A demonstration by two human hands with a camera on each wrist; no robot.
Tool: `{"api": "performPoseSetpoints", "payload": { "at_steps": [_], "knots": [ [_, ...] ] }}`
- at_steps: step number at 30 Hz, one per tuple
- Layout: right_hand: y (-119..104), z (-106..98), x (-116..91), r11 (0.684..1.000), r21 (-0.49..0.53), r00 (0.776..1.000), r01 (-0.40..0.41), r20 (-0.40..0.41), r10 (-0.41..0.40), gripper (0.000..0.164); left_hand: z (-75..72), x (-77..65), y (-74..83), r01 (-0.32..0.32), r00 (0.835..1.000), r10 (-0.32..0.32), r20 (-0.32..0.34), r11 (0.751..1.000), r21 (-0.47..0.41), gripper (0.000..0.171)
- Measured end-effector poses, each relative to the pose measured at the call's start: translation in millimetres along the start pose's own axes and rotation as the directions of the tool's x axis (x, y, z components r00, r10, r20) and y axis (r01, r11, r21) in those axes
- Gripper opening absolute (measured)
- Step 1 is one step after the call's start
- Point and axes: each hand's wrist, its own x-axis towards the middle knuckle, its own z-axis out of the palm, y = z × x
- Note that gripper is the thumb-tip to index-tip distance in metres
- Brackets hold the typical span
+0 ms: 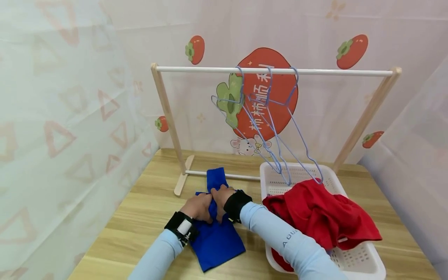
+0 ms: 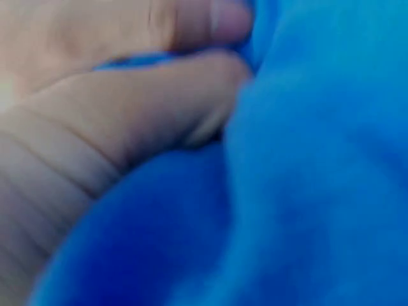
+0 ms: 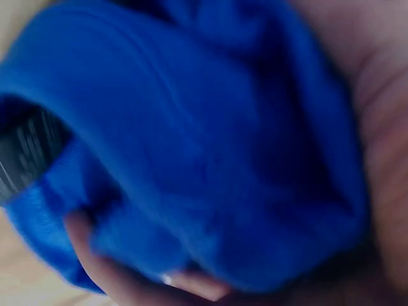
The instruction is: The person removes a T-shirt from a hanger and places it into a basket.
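Observation:
A blue garment (image 1: 218, 249) lies on the table in the head view, with one narrow part (image 1: 216, 179) stretching away past the hands. Its exact kind cannot be made out. Both hands meet over its middle. My left hand (image 1: 198, 206) pinches the fabric; the left wrist view has the thumb (image 2: 172, 102) and a finger pressed into blue cloth (image 2: 319, 166). Beside it, my right hand (image 1: 223, 196) grips the same garment, its fingers bent into the folds. In the right wrist view, bunched blue cloth (image 3: 191, 146) covers much of that hand, and the picture is blurred.
A white basket (image 1: 360, 258) holding red clothing (image 1: 322, 214) stands to the right, under my right forearm. Behind is a rack with a white rail (image 1: 196, 70) and wooden legs. Three blue hangers (image 1: 295, 120) hang from it, their lower ends over the basket.

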Motion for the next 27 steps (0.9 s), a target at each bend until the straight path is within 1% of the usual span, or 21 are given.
{"api": "performPoseSetpoints", "payload": {
  "at_steps": [3, 5, 8, 11, 14, 16, 19, 21, 23, 24, 27],
  "knots": [
    [1, -2, 1, 1.0, 0.0, 0.999, 0.03, -0.017, -0.03, 0.086, -1.6, 1.5, -2.0, -0.014, 1.0, 0.014, -0.024, 1.0, -0.013, 0.048],
    [2, -4, 0, 0.999, 0.011, 0.999, 0.032, -0.03, -0.032, 0.078, -6.4, 0.2, -3.2, -0.035, 0.998, 0.034, -0.044, 0.999, -0.023, 0.038],
    [5, -8, -9, 0.997, 0.057, 0.997, 0.042, -0.073, -0.038, 0.075, -18.9, -5.3, -0.1, -0.093, 0.992, 0.093, -0.091, 0.996, 0.013, 0.034],
    [10, -14, -29, 0.992, 0.11, 0.988, 0.069, -0.144, -0.053, 0.076, -36.6, -17.7, 13.2, -0.132, 0.978, 0.144, -0.148, 0.988, 0.085, 0.037],
    [15, -25, -59, 0.983, 0.143, 0.969, 0.116, -0.233, -0.08, 0.081, -55.9, -35.0, 34.0, -0.16, 0.959, 0.193, -0.208, 0.973, 0.163, 0.043],
    [19, -32, -82, 0.978, 0.141, 0.944, 0.152, -0.313, -0.102, 0.082, -68.1, -48.4, 51.0, -0.172, 0.947, 0.22, -0.232, 0.962, 0.21, 0.053],
    [27, -40, -119, 0.973, 0.139, 0.905, 0.187, -0.409, -0.115, 0.082, -83.1, -68.0, 78.9, -0.23, 0.918, 0.303, -0.256, 0.933, 0.277, 0.064],
    [35, -43, -144, 0.968, 0.156, 0.887, 0.195, -0.45, -0.106, 0.078, -89.5, -78.4, 98.8, -0.271, 0.9, 0.356, -0.253, 0.909, 0.316, 0.068],
    [44, -46, -167, 0.967, 0.179, 0.884, 0.18, -0.46, -0.079, 0.074, -93.9, -85.6, 119.0, -0.324, 0.873, 0.421, -0.245, 0.878, 0.353, 0.067],
    [50, -48, -178, 0.967, 0.188, 0.884, 0.171, -0.463, -0.066, 0.072, -95.3, -87.7, 129.0, -0.345, 0.864, 0.446, -0.236, 0.863, 0.369, 0.066],
    [68, -55, -205, 0.975, 0.195, 0.889, 0.11, -0.458, -0.009, 0.068, -97.0, -88.7, 157.4, -0.403, 0.829, 0.514, -0.22, 0.822, 0.403, 0.062]
  ]
}}
